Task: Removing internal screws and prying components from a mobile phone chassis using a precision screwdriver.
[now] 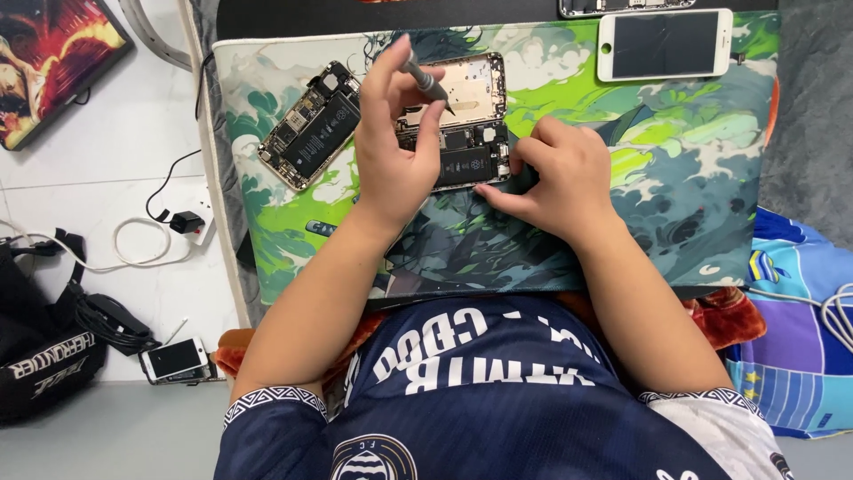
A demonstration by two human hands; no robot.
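An opened phone (462, 120) with its battery and boards exposed lies on a green and teal patterned mat (693, 178). My left hand (395, 147) holds a small grey screwdriver (428, 84) over the phone's upper half, tip pointing down at the inside. My right hand (555, 173) rests on the mat against the phone's lower right corner, fingers curled and pressing on its edge.
A second opened phone (311, 124) lies at an angle to the left on the mat. A white phone screen (665, 44) sits at the top right. On the floor to the left are a charger with cable (182, 222), a black bag (44, 356) and another small phone (175, 360).
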